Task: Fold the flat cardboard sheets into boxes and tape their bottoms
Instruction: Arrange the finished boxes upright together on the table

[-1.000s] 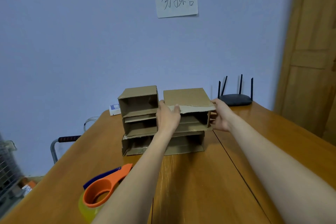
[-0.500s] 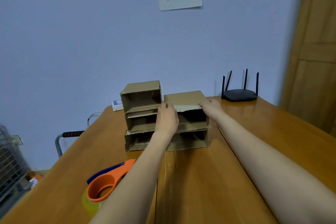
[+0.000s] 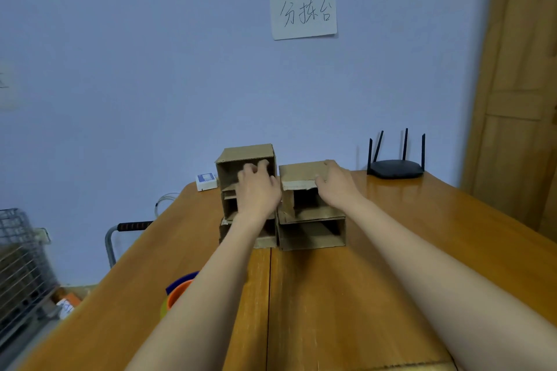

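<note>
Several folded brown cardboard boxes stand in two stacks at the far side of the wooden table (image 3: 376, 295), their open sides facing me. The left stack (image 3: 245, 155) is three high and the right stack (image 3: 313, 235) two high. My left hand (image 3: 256, 190) is in front of the top left box, its fingertips loosely bent at the opening. My right hand (image 3: 336, 184) lies flat on the upper right box (image 3: 297, 175), thumb at its front flap edge. An orange and blue tape dispenser (image 3: 180, 291) lies at the near left, mostly hidden by my left forearm.
A black router (image 3: 394, 169) sits at the back right of the table and a small white box (image 3: 206, 181) at the back left. Off the table's left edge are a cart handle (image 3: 132, 225) and a wire basket (image 3: 21, 265). A wooden door (image 3: 518, 99) stands on the right.
The box I held has come down onto the right stack. My left hand moved from it to the top left box, and my right hand slid from its side onto its top.
</note>
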The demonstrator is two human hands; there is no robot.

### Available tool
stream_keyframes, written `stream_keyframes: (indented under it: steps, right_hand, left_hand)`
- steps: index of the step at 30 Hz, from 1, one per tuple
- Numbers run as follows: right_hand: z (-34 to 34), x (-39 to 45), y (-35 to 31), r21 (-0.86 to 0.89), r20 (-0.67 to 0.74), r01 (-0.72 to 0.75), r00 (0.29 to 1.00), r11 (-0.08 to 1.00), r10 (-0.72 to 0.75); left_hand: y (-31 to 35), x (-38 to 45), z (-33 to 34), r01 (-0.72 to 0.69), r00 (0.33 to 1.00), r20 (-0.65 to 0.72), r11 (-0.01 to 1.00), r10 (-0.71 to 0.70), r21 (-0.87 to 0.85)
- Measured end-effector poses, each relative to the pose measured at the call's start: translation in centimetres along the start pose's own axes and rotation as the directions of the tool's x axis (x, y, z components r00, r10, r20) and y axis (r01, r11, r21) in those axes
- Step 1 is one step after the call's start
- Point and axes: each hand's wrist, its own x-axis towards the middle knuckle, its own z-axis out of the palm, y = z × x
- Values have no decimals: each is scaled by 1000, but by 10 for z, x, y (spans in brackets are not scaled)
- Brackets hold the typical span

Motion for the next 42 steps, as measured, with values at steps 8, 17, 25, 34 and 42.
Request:
stream_keyframes:
  steps: [8, 17, 25, 34, 42]
  right_hand:
    - [13, 30, -79, 133, 144, 13, 989, 991, -32]
    - [55, 68, -97, 37, 172, 87, 981, 996, -92]
    - [29, 63, -105, 236, -72, 117, 992, 965, -103]
    - [-73, 23, -120, 254, -38, 155, 988, 955, -150]
    - [-142, -31, -98, 161, 533, -66, 845, 985, -31]
  left_hand:
    - [-47, 46, -45, 251, 966, 87, 962, -242, -111]
    - [-77, 65, -20, 233, 972, 29, 941, -233, -246]
    - [-73, 74, -41, 163, 941, -251, 953, -228, -255]
    - [-14, 74, -136, -26, 920, -385, 970, -71, -242]
    - [63, 40, -137, -61, 983, 150, 962, 104, -268]
